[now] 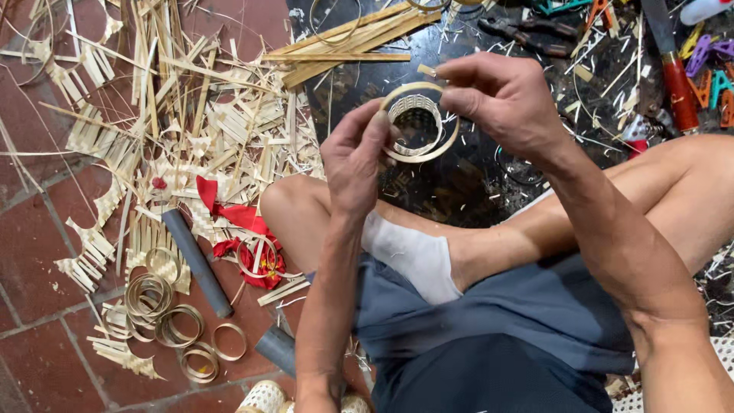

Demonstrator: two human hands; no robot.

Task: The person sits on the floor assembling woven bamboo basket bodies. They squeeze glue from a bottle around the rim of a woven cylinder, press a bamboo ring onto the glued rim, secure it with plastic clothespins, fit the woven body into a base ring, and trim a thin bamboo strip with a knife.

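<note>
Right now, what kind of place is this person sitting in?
Probably a home bamboo-weaving workshop, on the floor. Both hands, left hand and right hand, hold a small woven bamboo ring. Bamboo strips litter the red tile floor, beside finished rings and pliers.

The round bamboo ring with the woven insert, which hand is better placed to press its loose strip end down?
Probably the right hand: its thumb and forefinger already pinch the strip end at the top of the round bamboo ring with the woven insert. The left hand steadies the ring's left edge.
</note>
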